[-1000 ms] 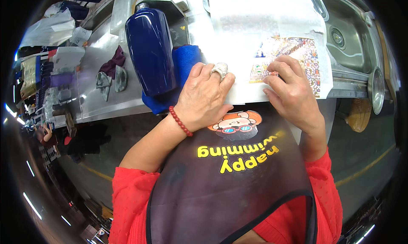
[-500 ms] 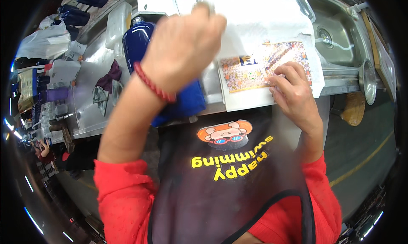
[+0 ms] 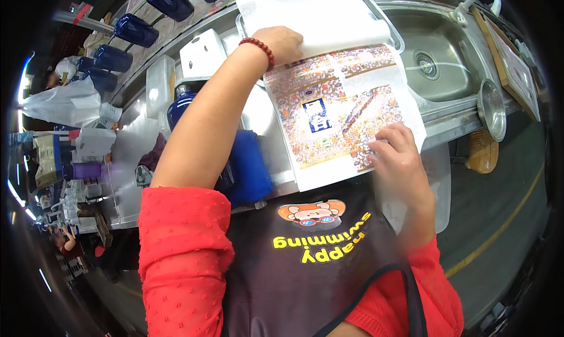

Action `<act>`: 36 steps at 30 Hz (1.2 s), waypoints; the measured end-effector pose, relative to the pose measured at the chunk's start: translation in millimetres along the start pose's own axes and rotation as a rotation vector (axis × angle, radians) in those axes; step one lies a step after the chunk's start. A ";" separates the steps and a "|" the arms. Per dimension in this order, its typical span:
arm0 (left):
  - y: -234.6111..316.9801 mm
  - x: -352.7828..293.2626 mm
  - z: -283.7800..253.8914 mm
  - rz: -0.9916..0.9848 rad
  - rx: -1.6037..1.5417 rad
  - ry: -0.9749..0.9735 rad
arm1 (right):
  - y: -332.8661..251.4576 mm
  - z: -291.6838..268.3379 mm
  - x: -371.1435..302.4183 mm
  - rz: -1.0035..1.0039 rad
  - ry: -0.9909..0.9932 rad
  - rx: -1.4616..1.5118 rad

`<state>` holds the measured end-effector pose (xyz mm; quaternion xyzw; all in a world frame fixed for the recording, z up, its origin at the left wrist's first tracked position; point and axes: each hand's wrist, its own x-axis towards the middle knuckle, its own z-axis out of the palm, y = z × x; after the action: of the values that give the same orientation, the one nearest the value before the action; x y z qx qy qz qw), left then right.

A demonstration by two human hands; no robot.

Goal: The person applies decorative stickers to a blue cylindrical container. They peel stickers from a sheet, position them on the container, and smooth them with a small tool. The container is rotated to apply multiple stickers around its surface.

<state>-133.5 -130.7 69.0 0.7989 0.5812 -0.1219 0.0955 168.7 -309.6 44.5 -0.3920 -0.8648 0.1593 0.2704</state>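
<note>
The patterned sheet [image 3: 355,111] lies face up at the desk [image 3: 126,158] edge before the apron, and far more of its print shows than a second ago, with the white paper [image 3: 311,14] now turned back at its far end, so the wider print seems open to work on. The left hand [image 3: 281,45] has reached to the far left edge by that fold, its grip impossible to tell, while the right hand [image 3: 400,152] stays loosely curled over the near right corner, any pinch unclear. Outward lie the blue cloth [image 3: 251,168] at left and the sink [image 3: 443,46] at right.
</note>
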 end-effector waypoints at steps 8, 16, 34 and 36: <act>-93.0 31.7 -69.4 -0.045 -0.332 0.513 | 6.8 -11.9 8.6 0.026 0.014 0.004; -91.4 5.0 -160.8 0.095 -0.223 0.795 | 12.4 -12.8 20.4 0.002 0.012 0.059; 274.5 -107.5 -22.5 0.944 -0.475 0.971 | 7.4 -45.0 -104.8 0.386 0.978 1.590; 302.7 -116.4 8.6 1.040 -0.476 0.757 | 7.4 -40.1 -168.8 0.529 1.180 1.491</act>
<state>119.6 -331.3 99.7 0.9190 0.1262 0.3586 0.1048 289.1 -431.3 15.3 -0.3184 -0.1539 0.4978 0.7919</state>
